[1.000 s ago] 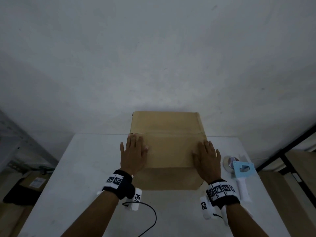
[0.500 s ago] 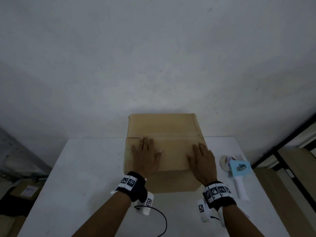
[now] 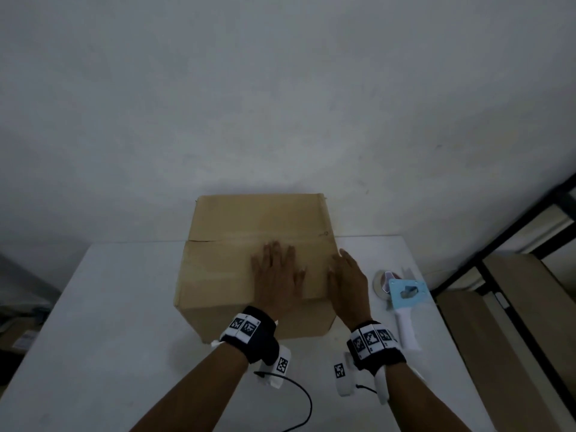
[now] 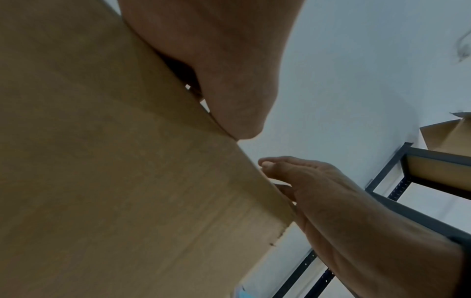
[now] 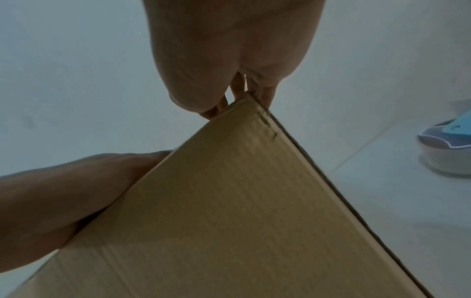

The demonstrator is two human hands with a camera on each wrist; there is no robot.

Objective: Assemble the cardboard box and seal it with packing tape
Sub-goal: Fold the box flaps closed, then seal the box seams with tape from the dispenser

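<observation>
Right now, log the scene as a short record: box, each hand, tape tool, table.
box: cardboard box on the table, top flaps folded down, seam across the top, no tape visible on it
left hand: left hand flat on the near top flap, fingers straight
right hand: right hand open at the box's right top edge, fingers straight
tape tool: tape dispenser lying on the table right of the box, untouched
table: white table

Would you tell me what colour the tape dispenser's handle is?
White, below a light blue body; the tape dispenser shows best in the head view.
</observation>
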